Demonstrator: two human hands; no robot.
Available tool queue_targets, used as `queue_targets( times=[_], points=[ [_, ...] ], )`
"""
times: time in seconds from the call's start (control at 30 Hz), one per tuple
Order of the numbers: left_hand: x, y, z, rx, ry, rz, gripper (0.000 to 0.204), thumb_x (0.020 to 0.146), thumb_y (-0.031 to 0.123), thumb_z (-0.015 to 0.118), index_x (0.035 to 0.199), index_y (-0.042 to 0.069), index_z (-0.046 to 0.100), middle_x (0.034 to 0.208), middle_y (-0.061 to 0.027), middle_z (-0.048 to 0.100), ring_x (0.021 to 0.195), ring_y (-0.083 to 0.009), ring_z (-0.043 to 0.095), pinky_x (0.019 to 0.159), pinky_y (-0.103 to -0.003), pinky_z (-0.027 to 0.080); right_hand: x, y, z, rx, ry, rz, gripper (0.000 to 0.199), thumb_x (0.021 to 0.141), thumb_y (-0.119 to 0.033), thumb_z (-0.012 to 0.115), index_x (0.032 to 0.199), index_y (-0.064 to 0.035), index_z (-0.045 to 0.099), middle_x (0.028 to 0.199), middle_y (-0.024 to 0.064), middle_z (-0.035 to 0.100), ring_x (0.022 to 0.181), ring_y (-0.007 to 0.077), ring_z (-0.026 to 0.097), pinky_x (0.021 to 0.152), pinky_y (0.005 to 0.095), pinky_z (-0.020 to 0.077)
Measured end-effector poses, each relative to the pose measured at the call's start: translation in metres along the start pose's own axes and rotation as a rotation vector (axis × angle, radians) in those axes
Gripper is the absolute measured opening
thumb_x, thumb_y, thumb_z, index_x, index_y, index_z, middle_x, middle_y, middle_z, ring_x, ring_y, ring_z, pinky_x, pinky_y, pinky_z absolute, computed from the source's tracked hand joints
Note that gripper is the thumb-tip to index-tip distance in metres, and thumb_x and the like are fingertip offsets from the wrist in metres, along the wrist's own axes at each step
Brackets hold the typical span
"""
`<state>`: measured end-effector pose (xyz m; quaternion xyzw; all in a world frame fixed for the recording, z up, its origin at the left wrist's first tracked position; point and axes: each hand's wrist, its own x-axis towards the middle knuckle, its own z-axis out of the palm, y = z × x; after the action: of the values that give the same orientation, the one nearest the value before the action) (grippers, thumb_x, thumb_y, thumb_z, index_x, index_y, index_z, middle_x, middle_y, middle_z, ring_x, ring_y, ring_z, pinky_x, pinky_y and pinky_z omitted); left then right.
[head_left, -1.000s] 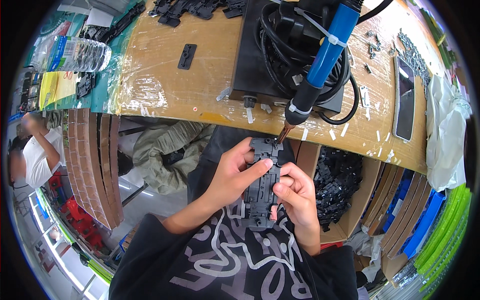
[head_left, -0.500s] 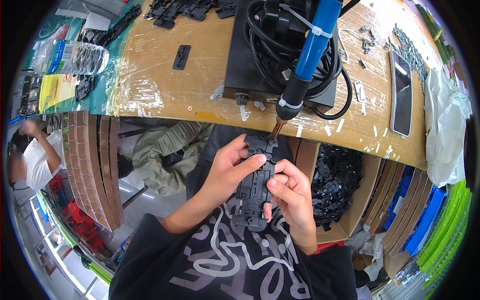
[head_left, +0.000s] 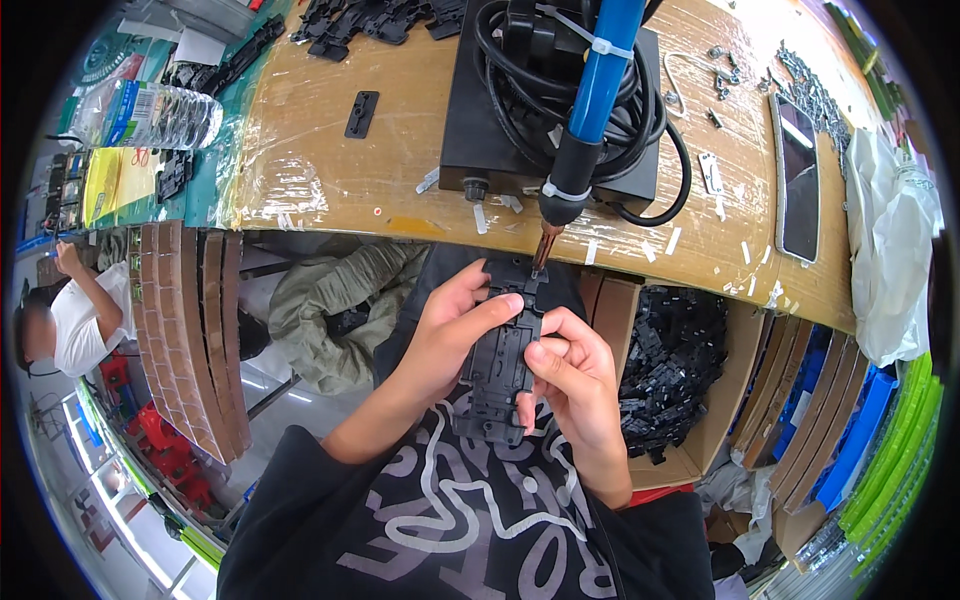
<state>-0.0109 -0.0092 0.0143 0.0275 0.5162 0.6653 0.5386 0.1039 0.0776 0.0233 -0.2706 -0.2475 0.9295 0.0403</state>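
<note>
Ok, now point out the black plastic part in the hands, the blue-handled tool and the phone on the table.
Black plastic part (head_left: pixel 497 362): head view, middle of its visible face.
Blue-handled tool (head_left: pixel 598 107): head view, on its blue handle.
Phone (head_left: pixel 797 182): head view, on its dark screen.

Black plastic part (head_left: pixel 498 355) in fingers (head_left: pixel 572 329)
</note>
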Motion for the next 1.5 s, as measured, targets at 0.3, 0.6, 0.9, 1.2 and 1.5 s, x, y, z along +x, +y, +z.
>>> queue_targets(
  times=[0.3, 0.6, 0.9, 1.2, 1.5],
  points=[
    [0.009, -0.023, -0.007, 0.036, 0.005, 0.082, 0.016, 0.081, 0.006, 0.050, 0.096, 0.001, 0.047, 0.082, -0.0055, 0.057, 0.073, -0.0073, 0.054, 0.062, -0.019, 0.043, 0.006, 0.010, -0.017, -0.201, 0.062, -0.032, 0.015, 0.081, -0.009, 0.052, 0.087, 0.0021, 0.045, 0.062, 0.0100, 0.056, 0.039, 0.0153, 0.051, 0.035, 0.0237, 0.0419],
    [-0.015, -0.024, -0.060, 0.464, -0.372, -0.366, 0.036, 0.090, 0.023, 0.035, 0.119, 0.003, 0.031, 0.088, -0.0083, 0.055, 0.052, -0.0060, 0.050, 0.042, -0.017, 0.042, -0.010, 0.035, -0.194, -0.262, 0.861, -0.288, 0.023, 0.074, -0.012, 0.058, 0.093, -0.0018, 0.049, 0.066, 0.0054, 0.053, 0.047, 0.0133, 0.052, 0.036, 0.0247, 0.0444],
    [0.040, 0.180, -0.131, 1.022, 0.501, 0.728, 0.031, 0.080, 0.019, 0.050, 0.107, 0.004, 0.045, 0.079, -0.0051, 0.054, 0.066, -0.0122, 0.053, 0.056, -0.023, 0.043, -0.048, 0.068, -0.442, 0.576, 1.388, -0.204, 0.051, 0.078, -0.034, 0.054, 0.116, -0.0042, 0.036, 0.113, 0.0155, 0.045, 0.085, 0.0317, 0.056, 0.067, 0.0415, 0.0505],
    [0.155, 0.234, -0.194, 1.912, 0.997, 0.539, 0.037, 0.081, 0.034, 0.042, 0.102, 0.004, 0.044, 0.099, -0.0220, 0.052, 0.089, -0.0397, 0.051, 0.075, -0.045, 0.042, -0.085, -0.104, -0.207, -0.644, 1.355, -1.173, 0.028, 0.084, -0.014, 0.048, 0.109, -0.0013, 0.045, 0.108, 0.0122, 0.050, 0.087, 0.0183, 0.051, 0.079, 0.0283, 0.0412],
    [0.086, 0.211, -0.121, 1.458, 1.000, 1.055, 0.028, 0.083, 0.027, 0.045, 0.097, 0.004, 0.051, 0.082, -0.0164, 0.057, 0.072, -0.0285, 0.056, 0.062, -0.034, 0.042, -0.007, -0.235, -0.080, -1.260, 0.740, -1.108, 0.023, 0.078, -0.008, 0.054, 0.099, 0.0022, 0.051, 0.090, 0.0099, 0.057, 0.079, 0.0167, 0.056, 0.071, 0.0272, 0.0446]
  ],
)
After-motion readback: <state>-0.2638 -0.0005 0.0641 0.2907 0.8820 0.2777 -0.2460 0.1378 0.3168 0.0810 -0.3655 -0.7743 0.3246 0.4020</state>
